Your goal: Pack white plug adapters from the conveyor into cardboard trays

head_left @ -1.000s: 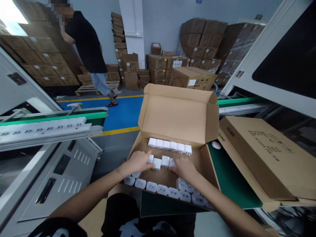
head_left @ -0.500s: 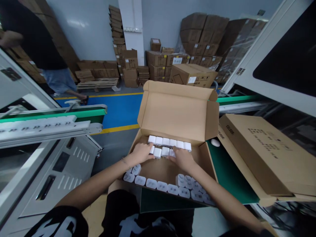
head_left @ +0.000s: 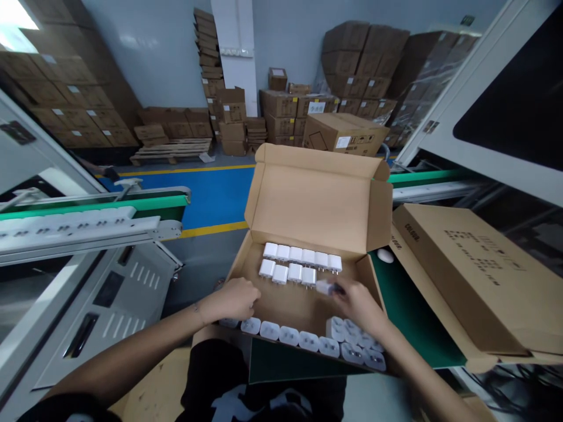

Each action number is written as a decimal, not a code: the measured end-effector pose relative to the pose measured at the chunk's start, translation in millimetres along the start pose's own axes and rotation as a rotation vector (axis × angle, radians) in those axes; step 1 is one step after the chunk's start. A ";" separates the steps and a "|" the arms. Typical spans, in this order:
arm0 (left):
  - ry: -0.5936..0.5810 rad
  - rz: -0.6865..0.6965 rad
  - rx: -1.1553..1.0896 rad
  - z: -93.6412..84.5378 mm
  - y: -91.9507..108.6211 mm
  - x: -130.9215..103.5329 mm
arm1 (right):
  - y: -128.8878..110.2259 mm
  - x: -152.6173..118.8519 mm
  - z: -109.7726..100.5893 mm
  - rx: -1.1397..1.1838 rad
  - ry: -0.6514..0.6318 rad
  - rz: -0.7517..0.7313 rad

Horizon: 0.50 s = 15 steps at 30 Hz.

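Observation:
An open cardboard box [head_left: 303, 305] lies in front of me, holding white plug-in chargers. At its back is a row of chargers [head_left: 295, 254] with pins toward me; a shorter row [head_left: 280, 274] lies before it. More chargers [head_left: 289, 335] stand along the near edge, prongs up, with a cluster at the right. My right hand [head_left: 360, 305] pinches a motion-blurred charger [head_left: 324, 287] at the right end of the shorter row. Over the box's left near corner, my left hand [head_left: 235, 300] is closed, covering the chargers there; its fingertips' contents are hidden.
A second cardboard box [head_left: 475, 264] rests at the right on the green surface [head_left: 409, 310], beside a small white round object [head_left: 385, 255]. Conveyor ends flank me; the left conveyor [head_left: 92, 217] carries white pieces. Stacked cartons [head_left: 281, 111] stand beyond the blue floor lane.
Both hands have left the shorter row: the left moved nearer to me and left, the right moved right and now holds a charger. A person at the far left has walked mostly out of view.

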<state>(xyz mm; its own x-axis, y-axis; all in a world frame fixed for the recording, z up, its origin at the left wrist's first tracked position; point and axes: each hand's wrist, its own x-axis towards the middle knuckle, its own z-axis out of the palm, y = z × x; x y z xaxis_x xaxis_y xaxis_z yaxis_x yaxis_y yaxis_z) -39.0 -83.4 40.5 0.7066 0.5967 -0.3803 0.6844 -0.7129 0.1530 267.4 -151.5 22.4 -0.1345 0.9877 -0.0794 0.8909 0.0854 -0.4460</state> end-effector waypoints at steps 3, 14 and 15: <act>-0.019 0.063 0.027 -5.1 1.8 -1.6 | 4.9 3.4 10.8 -0.237 0.108 0.118; 0.345 -0.492 0.197 -4.0 0.0 50.1 | 2.9 21.9 12.6 -0.326 -0.063 0.064; 0.338 -0.495 0.207 -0.1 0.7 53.3 | 2.1 22.8 11.1 -0.345 -0.063 0.089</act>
<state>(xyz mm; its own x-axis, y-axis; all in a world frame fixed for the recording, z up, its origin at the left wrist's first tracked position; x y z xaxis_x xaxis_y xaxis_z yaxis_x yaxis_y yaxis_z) -0.8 -52.1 20.4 0.3562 0.9333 -0.0462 0.9196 -0.3589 -0.1596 261.4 -130.3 9.8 -0.0664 0.9843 -0.1637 0.9929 0.0489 -0.1084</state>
